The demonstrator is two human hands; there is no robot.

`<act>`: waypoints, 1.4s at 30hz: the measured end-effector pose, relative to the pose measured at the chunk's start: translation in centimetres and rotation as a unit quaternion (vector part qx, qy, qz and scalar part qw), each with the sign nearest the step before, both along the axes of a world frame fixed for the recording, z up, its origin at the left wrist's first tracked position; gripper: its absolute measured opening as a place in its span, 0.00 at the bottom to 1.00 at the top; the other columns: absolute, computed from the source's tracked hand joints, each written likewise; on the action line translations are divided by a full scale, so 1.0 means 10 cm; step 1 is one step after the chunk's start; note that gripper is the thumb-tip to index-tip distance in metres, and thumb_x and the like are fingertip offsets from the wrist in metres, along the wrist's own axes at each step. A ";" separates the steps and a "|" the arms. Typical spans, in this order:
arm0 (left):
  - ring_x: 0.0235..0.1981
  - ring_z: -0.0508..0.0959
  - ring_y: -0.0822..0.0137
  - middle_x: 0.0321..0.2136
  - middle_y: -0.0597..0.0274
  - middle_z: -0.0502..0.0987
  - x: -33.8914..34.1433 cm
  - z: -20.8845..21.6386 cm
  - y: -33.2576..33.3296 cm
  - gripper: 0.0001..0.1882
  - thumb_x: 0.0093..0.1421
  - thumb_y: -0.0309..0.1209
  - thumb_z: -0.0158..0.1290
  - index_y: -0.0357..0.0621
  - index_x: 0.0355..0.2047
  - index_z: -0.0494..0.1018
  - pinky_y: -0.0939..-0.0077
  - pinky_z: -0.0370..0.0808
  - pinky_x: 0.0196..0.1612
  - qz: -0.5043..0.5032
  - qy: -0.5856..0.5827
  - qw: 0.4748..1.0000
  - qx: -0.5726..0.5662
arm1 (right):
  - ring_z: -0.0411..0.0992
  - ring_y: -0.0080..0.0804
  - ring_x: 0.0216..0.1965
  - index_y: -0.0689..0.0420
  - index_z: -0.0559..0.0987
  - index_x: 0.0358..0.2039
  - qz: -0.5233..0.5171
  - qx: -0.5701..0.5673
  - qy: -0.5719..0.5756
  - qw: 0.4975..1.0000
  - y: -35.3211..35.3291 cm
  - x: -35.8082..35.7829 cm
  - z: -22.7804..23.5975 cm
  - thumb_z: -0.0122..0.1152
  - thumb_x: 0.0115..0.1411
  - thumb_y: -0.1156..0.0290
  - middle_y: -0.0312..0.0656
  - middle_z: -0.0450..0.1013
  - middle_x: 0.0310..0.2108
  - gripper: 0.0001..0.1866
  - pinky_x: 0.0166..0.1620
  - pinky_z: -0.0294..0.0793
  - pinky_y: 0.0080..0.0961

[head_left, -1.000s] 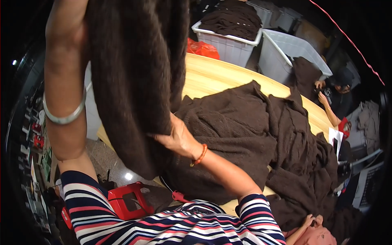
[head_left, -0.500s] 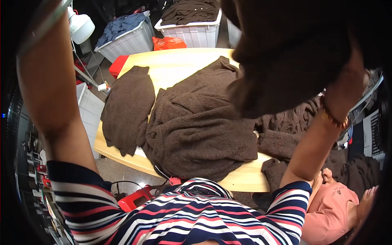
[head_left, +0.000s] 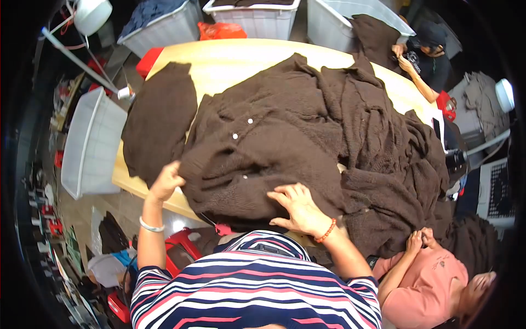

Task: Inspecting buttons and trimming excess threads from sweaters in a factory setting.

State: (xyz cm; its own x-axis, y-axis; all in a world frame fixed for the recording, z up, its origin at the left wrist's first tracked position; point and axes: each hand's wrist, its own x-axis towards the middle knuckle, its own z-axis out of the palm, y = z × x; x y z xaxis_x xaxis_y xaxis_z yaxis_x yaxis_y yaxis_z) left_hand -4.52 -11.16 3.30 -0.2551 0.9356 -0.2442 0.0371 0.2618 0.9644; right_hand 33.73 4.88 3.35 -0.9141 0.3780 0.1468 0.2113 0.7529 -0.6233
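Observation:
A dark brown knit cardigan [head_left: 268,140] with small white buttons lies loosely spread on top of other brown knitwear on the table in front of me. At its near left edge, my left hand [head_left: 166,182] has its fingers curled together on the cloth. My right hand [head_left: 300,211] rests on the cardigan's near side, palm down with fingers spread. Left of the cardigan is a separate flat brown knit piece [head_left: 160,118]. To the right, more brown knit garments [head_left: 378,131] are heaped and rumpled.
The pale wooden table [head_left: 230,57] has a curved edge. White bins [head_left: 255,22] of clothes stand beyond it, another bin [head_left: 82,145] at left. A co-worker in pink [head_left: 430,279] sits at near right; a person in dark clothes [head_left: 430,66] is at far right. A lamp [head_left: 92,16] hangs upper left.
Both my arms have come down from their raised position. The brown garment held up at the right now lies on the pile, its buttons showing. My right hand has opened on it.

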 end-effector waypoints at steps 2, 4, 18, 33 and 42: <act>0.56 0.71 0.63 0.54 0.51 0.72 0.01 -0.37 -0.21 0.34 0.50 0.23 0.55 0.31 0.60 0.62 0.70 0.66 0.61 -0.091 0.083 0.983 -0.139 | 0.65 0.47 0.56 0.55 0.73 0.55 0.007 -0.077 -0.073 0.994 -0.04 0.11 -0.21 0.71 0.51 0.56 0.47 0.69 0.54 0.33 0.61 0.59 0.43; 0.61 0.65 0.60 0.59 0.47 0.66 0.18 -0.34 -0.28 0.40 0.51 0.29 0.61 0.35 0.64 0.58 0.67 0.63 0.63 -0.069 0.105 0.984 -0.127 | 0.71 0.45 0.50 0.58 0.77 0.50 -0.026 -0.126 -0.060 0.990 0.09 0.15 -0.11 0.70 0.52 0.60 0.48 0.74 0.46 0.26 0.56 0.68 0.38; 0.39 0.73 0.54 0.36 0.56 0.71 0.80 -0.47 0.54 0.22 0.46 0.26 0.64 0.43 0.43 0.72 0.61 0.70 0.42 0.019 0.562 0.822 0.087 | 0.71 0.43 0.47 0.53 0.74 0.52 -0.201 0.098 0.031 0.974 1.21 -0.58 -0.44 0.65 0.54 0.72 0.42 0.73 0.44 0.23 0.51 0.70 0.36; 0.35 0.75 0.54 0.32 0.55 0.74 0.59 -0.15 0.17 0.14 0.44 0.15 0.56 0.41 0.33 0.73 0.64 0.72 0.40 0.065 0.434 0.866 0.241 | 0.66 0.41 0.52 0.46 0.69 0.59 -0.156 0.162 -0.042 0.973 1.32 -0.67 -0.59 0.70 0.48 0.69 0.40 0.69 0.48 0.35 0.56 0.62 0.39; 0.35 0.75 0.52 0.32 0.55 0.74 0.69 -0.22 0.09 0.17 0.38 0.13 0.54 0.42 0.30 0.68 0.62 0.72 0.38 0.093 0.423 0.865 0.253 | 0.71 0.44 0.34 0.52 0.81 0.36 -0.148 0.154 0.095 0.972 1.51 -0.49 -0.37 0.55 0.36 0.82 0.42 0.71 0.27 0.22 0.41 0.70 0.39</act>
